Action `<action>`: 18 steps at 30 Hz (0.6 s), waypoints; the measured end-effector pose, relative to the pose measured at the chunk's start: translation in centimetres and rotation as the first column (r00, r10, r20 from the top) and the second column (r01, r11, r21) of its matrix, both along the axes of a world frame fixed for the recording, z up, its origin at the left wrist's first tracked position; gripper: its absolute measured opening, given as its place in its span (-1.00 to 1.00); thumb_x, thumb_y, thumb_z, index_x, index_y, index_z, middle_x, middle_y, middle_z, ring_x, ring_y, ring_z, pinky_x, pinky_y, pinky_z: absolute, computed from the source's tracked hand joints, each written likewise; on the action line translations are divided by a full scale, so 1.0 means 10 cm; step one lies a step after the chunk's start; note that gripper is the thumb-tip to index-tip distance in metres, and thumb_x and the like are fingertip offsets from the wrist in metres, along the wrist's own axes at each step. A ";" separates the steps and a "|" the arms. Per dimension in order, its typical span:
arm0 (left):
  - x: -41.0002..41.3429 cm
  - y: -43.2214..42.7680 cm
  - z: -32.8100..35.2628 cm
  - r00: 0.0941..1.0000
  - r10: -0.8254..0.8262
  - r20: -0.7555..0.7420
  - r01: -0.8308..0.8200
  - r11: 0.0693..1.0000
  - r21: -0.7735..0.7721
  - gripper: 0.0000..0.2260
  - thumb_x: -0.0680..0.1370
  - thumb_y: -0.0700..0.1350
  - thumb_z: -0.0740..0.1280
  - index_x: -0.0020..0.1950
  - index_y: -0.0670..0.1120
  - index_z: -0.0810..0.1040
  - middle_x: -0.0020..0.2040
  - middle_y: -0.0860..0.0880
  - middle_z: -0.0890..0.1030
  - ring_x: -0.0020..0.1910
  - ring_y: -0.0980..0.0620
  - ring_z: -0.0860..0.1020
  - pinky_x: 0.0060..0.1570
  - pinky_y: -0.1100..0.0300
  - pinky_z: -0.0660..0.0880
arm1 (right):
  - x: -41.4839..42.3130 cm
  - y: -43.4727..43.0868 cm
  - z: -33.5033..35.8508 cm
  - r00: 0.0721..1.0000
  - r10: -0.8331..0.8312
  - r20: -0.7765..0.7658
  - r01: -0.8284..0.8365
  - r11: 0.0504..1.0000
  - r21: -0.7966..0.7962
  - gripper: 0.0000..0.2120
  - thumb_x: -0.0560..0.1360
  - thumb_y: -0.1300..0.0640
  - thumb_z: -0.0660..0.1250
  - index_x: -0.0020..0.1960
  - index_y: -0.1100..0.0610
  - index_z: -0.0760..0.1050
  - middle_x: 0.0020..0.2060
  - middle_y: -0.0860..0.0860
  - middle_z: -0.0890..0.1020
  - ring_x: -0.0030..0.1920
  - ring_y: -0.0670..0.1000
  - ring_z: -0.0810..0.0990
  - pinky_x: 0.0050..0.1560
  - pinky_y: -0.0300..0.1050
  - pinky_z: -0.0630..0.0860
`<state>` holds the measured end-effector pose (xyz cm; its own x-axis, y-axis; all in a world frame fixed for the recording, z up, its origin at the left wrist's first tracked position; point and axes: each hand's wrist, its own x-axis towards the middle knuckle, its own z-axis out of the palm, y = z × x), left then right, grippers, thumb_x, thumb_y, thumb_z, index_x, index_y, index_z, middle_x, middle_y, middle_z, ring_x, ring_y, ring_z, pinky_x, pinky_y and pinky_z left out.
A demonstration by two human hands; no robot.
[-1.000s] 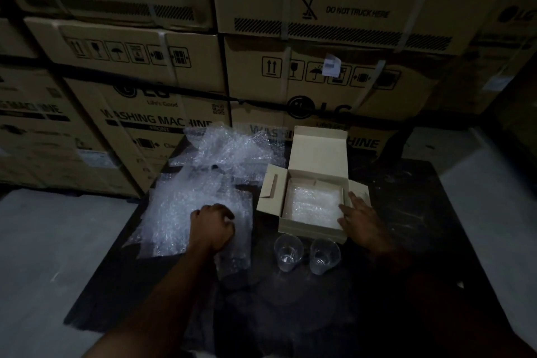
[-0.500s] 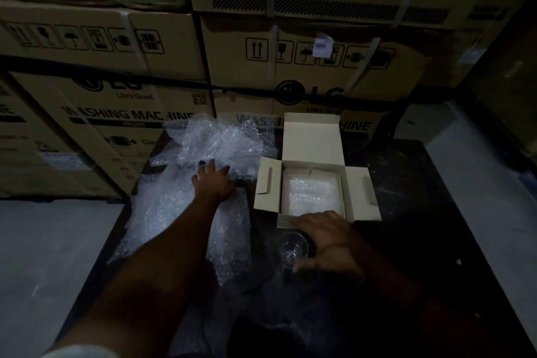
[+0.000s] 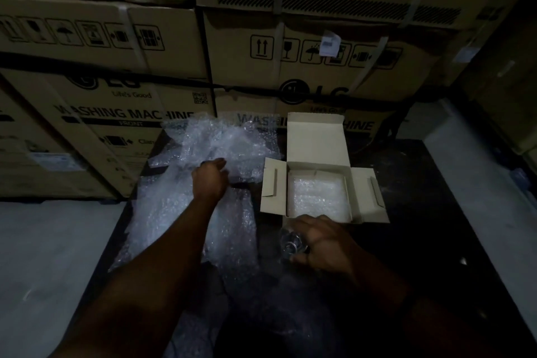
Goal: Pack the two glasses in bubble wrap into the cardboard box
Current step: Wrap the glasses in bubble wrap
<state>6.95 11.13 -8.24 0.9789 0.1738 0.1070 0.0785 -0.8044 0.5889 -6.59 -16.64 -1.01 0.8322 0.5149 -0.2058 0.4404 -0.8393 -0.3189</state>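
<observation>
A small cardboard box stands open on the dark table, its lid up and side flaps spread, with a sheet of bubble wrap lining its bottom. In front of it my right hand covers the glasses and curls round one clear glass, which shows at its left side. The second glass is hidden under that hand. Loose bubble wrap lies crumpled left of the box. My left hand reaches across it, fingers stretched onto the far pile of wrap.
The black table ends at pale floor on both sides. Large stacked washing-machine cartons form a wall right behind the table. The light is very dim.
My right hand left the box's front edge and came down over the two glasses. My left hand slid forward from the near sheet of wrap to the far pile.
</observation>
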 end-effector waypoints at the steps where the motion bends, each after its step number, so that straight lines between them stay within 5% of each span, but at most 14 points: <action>1: -0.03 0.02 0.01 1.000 0.012 0.024 -0.010 0.997 -0.082 -0.73 0.46 -0.08 0.29 0.09 -0.14 0.64 0.09 -0.13 0.66 0.12 -0.11 0.60 0.17 0.08 0.49 | 0.02 0.02 -0.03 1.000 -0.006 -0.020 0.006 1.000 0.006 -0.36 0.43 -0.16 0.37 0.45 -0.02 0.29 0.36 -0.07 0.40 0.29 -0.01 0.40 0.23 -0.25 0.21; 8: -0.27 -0.01 0.29 0.980 0.159 0.123 -0.096 0.907 -0.410 -0.86 0.45 -0.29 0.43 0.00 -0.22 0.65 -0.01 -0.13 0.66 -0.04 0.04 0.58 0.05 0.22 0.46 | 0.06 0.04 -0.17 0.994 -0.051 -0.094 0.053 0.998 0.018 -0.26 0.36 -0.26 0.37 0.46 -0.07 0.24 0.38 -0.11 0.38 0.33 -0.03 0.39 0.37 -0.13 0.25; 13: -0.32 -0.02 0.53 0.990 0.136 0.035 -0.065 0.668 -0.741 -0.78 0.48 -0.38 0.33 0.06 -0.13 0.55 -0.09 -0.08 0.59 -0.09 -0.06 0.57 -0.06 0.12 0.53 | 0.17 -0.01 -0.08 0.990 -0.080 -0.117 0.082 0.996 0.016 -0.23 0.32 -0.32 0.40 0.43 -0.03 0.31 0.33 -0.07 0.46 0.31 0.00 0.44 0.33 -0.10 0.33; 16: -0.32 -0.08 0.80 1.000 0.008 -0.020 -0.021 0.473 -0.881 -0.70 0.53 -0.41 0.26 0.24 -0.22 0.49 -0.13 -0.09 0.53 -0.20 0.02 0.50 -0.17 0.20 0.46 | 0.26 -0.08 0.02 0.940 -0.289 -0.181 0.328 0.911 0.250 -0.37 0.39 -0.12 0.47 0.39 -0.02 0.38 0.21 -0.08 0.53 0.11 -0.07 0.52 0.06 -0.28 0.44; 18: -0.34 -0.15 0.99 0.993 -0.114 -0.028 0.027 0.455 -0.890 -0.67 0.52 -0.43 0.25 0.27 -0.25 0.50 -0.07 -0.13 0.53 -0.18 0.02 0.51 -0.11 0.20 0.49 | 0.36 -0.12 0.12 0.893 -0.391 -0.223 0.450 0.782 0.431 -0.52 0.42 0.03 0.47 0.31 0.04 0.47 0.08 -0.02 0.60 -0.07 -0.08 0.56 -0.10 -0.33 0.47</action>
<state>3.54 9.59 1.66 0.9891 0.0625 -0.1330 0.1228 0.1450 0.9818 -2.95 -17.84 0.21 0.9736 0.1774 -0.1433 0.0142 -0.6741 -0.7385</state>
